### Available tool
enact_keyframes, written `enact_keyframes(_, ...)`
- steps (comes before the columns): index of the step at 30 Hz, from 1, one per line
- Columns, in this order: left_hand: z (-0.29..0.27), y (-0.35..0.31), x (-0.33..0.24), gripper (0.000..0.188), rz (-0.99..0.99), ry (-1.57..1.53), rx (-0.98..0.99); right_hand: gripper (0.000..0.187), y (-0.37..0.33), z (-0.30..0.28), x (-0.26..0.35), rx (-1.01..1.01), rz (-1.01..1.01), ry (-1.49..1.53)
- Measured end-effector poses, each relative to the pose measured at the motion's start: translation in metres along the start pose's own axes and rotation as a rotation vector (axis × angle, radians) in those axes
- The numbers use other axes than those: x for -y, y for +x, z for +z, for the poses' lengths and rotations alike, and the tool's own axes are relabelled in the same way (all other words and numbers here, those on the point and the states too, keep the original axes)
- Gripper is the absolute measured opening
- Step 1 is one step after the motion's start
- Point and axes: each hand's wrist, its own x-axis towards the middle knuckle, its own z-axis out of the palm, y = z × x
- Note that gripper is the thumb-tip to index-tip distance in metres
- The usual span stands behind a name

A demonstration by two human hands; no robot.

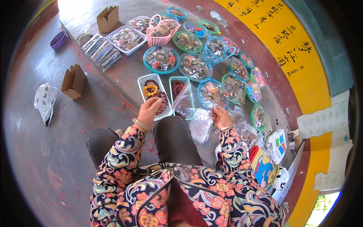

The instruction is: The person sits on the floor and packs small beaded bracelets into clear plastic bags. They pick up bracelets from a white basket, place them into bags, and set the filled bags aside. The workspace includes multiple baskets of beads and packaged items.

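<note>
Right hand [222,118] pinched a clear plastic bag [189,103], lengthwise forward, beside the white plastic basket [165,113] — left hand [150,109], hold unclear — over grey floor [94,121].

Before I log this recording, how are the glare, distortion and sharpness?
Head view: lens distortion bows the yellow wall band and the rim falls black; head view: glare whitens the top-left edge and the bright opening at lower right; head view: shine streaks the clear bag, while the left hand and right hand look fairly sharp.

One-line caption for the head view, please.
Right hand pinching a clear plastic bag, left hand at a white basket of beaded bracelets, filled round baskets beyond.
</note>
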Motion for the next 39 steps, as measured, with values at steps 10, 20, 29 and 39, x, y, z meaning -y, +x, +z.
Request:
enact_keyframes(10, -0.007, 0.000, 0.004, 0.024, -0.064, 0.063, -0.027, 0.011, -0.011, -0.086, -0.162, -0.489, 0.152, 0.618)
enact_keyframes(20, -0.005, 0.000, 0.004, 0.023, -0.099, 0.115, -0.020, 0.026, 0.005, -0.101, -0.206, -0.694, 0.210, 0.582)
enact_keyframes(29, -0.007, -0.001, 0.002, 0.023, -0.096, 0.122, -0.026, 0.040, -0.005, -0.090, -0.189, -0.503, 0.409, 0.420)
enact_keyframes(39, -0.016, -0.007, -0.026, 0.023, 0.040, -0.077, -0.096, 0.031, -0.014, -0.065, -0.137, -0.405, 0.336, -0.122)
